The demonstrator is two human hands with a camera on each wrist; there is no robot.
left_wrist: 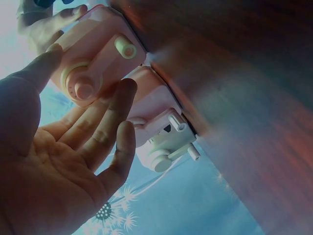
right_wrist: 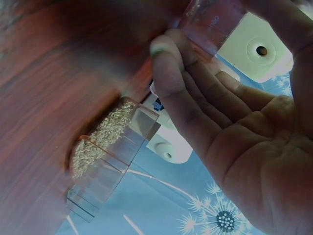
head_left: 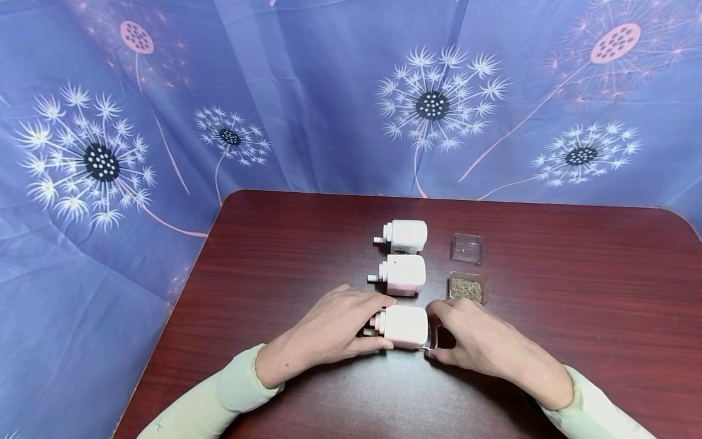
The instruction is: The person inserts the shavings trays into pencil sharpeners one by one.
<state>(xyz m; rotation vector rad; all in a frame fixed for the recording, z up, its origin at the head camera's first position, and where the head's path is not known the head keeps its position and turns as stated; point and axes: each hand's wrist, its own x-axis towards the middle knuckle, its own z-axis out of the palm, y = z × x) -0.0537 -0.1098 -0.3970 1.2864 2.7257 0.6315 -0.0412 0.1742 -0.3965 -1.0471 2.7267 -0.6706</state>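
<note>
Front sharpener (head_left: 406, 326): on the dark red table (head_left: 576, 292), nearest of the row, crank knob (left_wrist: 125, 47) to the left.
Left hand (head_left: 336, 323): thumb on one side, fingers on the other, gripping the pale body near the crank end.
Right hand (head_left: 482, 335): thumb and fingertips pinching the clear drawer (right_wrist: 210, 24) at the sharpener's right end; depth of insertion, impossible to tell from here.
Weight: light, by the look of hollow plastic (so liable to slide along with any tug).
Body: probably stiff, smooth, slightly slippery; best held by the flat sides, clear of the crank.
Drawer walls: thin, rigid, perhaps brittle; opposite sides the safest hold, gently, kept level against spills.
Behind: middle sharpener (head_left: 406, 274), then rear sharpener (head_left: 408, 235); shavings drawer (head_left: 485, 289) just beyond the right hand, far drawer (head_left: 468, 249) past it.
</note>
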